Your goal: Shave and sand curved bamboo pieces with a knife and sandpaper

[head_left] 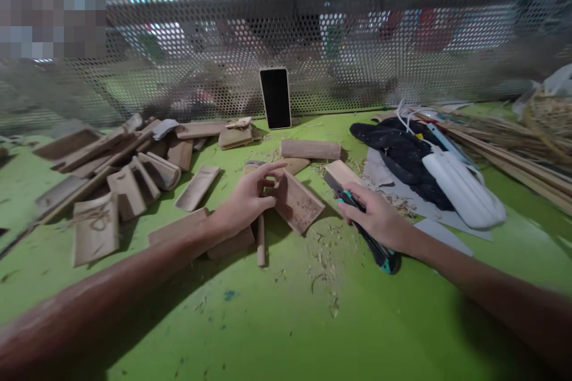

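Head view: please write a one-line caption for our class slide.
Right hand gripping a utility knife, left hand at a wooden piece, over a green table littered with shavings.

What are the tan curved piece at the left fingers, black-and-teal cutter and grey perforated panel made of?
Tan curved piece: apparently bamboo or wood, matt; its face dull and speckled.
Black-and-teal cutter: handle probably satin plastic, given its two colours.
Grey perforated panel: likely bare metal, from its sheen.
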`<state>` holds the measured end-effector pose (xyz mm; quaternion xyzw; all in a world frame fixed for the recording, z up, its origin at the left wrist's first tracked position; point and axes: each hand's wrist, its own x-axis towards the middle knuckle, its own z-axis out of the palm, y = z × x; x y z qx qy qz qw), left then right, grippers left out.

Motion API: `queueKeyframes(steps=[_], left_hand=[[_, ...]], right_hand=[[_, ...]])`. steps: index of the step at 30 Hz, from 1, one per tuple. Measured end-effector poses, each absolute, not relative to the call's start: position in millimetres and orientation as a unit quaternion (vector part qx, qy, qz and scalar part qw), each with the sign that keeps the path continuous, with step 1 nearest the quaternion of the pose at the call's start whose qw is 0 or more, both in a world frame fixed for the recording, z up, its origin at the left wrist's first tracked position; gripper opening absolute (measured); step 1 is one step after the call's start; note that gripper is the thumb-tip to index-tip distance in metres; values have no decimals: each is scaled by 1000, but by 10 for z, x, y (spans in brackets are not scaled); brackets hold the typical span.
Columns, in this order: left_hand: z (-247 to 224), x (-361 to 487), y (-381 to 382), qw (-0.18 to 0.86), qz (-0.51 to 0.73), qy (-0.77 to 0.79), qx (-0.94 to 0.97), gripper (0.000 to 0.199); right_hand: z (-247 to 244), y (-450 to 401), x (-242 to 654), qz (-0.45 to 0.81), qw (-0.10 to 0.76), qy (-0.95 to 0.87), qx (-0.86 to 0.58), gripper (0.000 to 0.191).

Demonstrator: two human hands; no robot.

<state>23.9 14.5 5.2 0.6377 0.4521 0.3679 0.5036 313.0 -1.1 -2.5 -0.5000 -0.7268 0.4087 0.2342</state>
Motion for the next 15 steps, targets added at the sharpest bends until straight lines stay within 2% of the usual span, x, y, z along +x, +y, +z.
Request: queueKeyframes(steps=[9, 15], left_hand=[[61, 247, 125, 467, 360, 467, 659, 63], [73, 264, 139, 528, 356, 443, 631, 23]], right_hand=[[-72, 1, 3164, 386, 231, -738, -503, 29], [-73, 2, 3158, 382, 224, -741, -505, 30]])
